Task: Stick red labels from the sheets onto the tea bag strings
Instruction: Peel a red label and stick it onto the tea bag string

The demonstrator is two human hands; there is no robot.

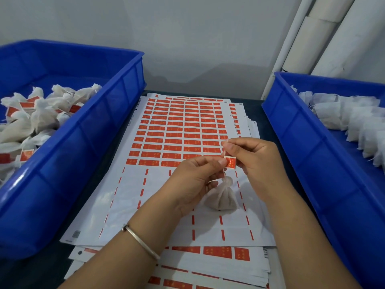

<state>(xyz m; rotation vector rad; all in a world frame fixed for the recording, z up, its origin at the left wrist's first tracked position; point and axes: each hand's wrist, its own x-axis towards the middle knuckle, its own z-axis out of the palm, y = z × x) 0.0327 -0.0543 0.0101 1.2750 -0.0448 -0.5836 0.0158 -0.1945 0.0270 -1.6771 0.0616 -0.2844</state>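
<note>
While pinching a red label (230, 163) between thumb and fingertips, left hand (194, 180), bangle (140, 240) on the wrist, right over the sheets (145, 205). Same label clamped from the other side by right hand (253, 157), string (224, 152) nipped up top too. Tea bag (221, 197) dangling just under, bottom resting on the top sheet. Further out, left blue bin (83, 132) holding labelled bags, right blue bin (302, 132) holding plain ones. White pipes (325, 34) way back.

I could not read the print on the red label (230, 163); both bins (87, 130) ran off-frame.
</note>
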